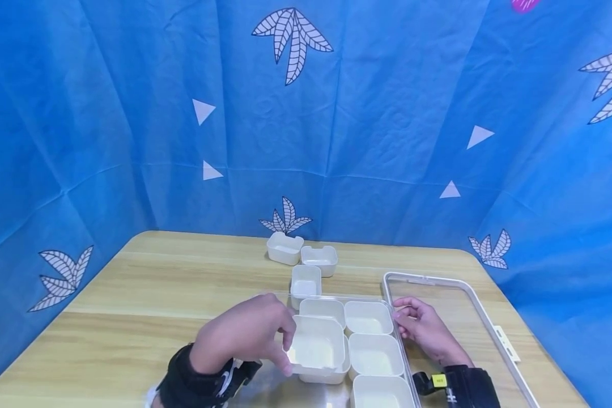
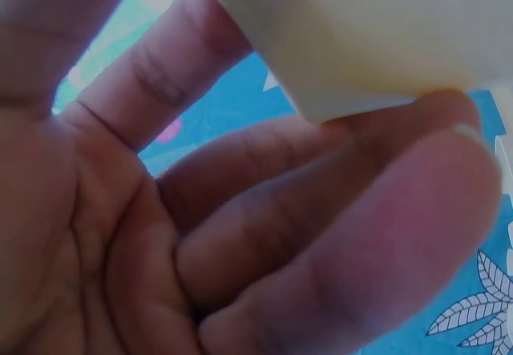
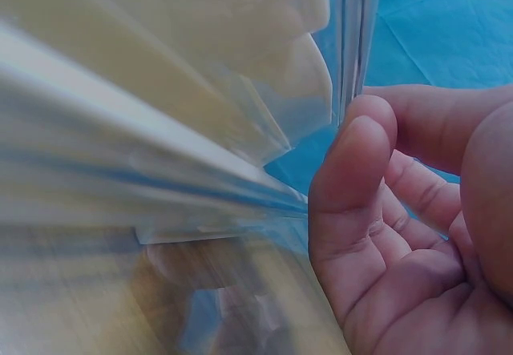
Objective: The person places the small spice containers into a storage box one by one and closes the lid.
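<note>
My left hand (image 1: 288, 351) grips a cream plastic bin (image 1: 316, 347) by its near-left corner and holds it tilted over a clear tray (image 1: 336, 297). The left wrist view shows my fingers (image 2: 321, 235) curled under the bin (image 2: 377, 34). Several like bins (image 1: 369, 318) sit in rows inside the tray, one (image 1: 331, 375) right under the held bin. My right hand (image 1: 405, 317) lies at the tray's right side, fingers curled, pinching its rim. In the right wrist view my thumb (image 3: 353, 179) presses the clear wall (image 3: 357, 34).
The tray's clear lid (image 1: 423, 277), white-framed, lies flat on the wooden table (image 1: 148, 294) right of the tray. Three loose cream bins (image 1: 284, 248) (image 1: 319, 259) (image 1: 306, 280) stand behind the tray. Blue cloth (image 1: 377, 141) walls in the table's back and sides.
</note>
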A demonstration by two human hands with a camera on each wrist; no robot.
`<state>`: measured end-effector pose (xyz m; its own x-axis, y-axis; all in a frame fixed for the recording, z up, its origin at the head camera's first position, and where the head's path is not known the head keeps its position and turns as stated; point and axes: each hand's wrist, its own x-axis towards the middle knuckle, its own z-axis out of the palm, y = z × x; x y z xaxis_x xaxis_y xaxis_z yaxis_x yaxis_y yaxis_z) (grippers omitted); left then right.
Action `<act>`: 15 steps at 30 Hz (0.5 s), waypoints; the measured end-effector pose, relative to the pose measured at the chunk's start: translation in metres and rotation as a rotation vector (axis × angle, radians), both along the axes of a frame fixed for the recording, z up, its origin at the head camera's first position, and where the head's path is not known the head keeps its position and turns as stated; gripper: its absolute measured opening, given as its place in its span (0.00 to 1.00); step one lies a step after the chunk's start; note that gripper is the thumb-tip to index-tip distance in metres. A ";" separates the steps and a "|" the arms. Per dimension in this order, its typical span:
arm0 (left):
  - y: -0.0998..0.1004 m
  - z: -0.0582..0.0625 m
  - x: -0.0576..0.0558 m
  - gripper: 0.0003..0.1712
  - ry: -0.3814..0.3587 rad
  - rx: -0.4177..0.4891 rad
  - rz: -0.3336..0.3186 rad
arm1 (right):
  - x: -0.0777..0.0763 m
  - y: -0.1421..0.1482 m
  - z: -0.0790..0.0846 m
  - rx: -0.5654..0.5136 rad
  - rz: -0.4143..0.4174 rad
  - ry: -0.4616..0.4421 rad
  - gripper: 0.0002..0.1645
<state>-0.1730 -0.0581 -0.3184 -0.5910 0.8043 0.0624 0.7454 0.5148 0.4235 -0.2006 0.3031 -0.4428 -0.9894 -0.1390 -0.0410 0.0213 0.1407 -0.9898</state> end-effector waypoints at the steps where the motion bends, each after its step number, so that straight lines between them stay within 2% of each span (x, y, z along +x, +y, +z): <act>1: 0.001 0.000 0.001 0.15 0.001 -0.003 -0.004 | 0.000 0.000 0.000 0.000 -0.001 0.001 0.21; 15: 0.016 -0.003 0.010 0.14 -0.059 -0.114 0.025 | 0.000 0.003 -0.002 -0.022 0.004 0.007 0.21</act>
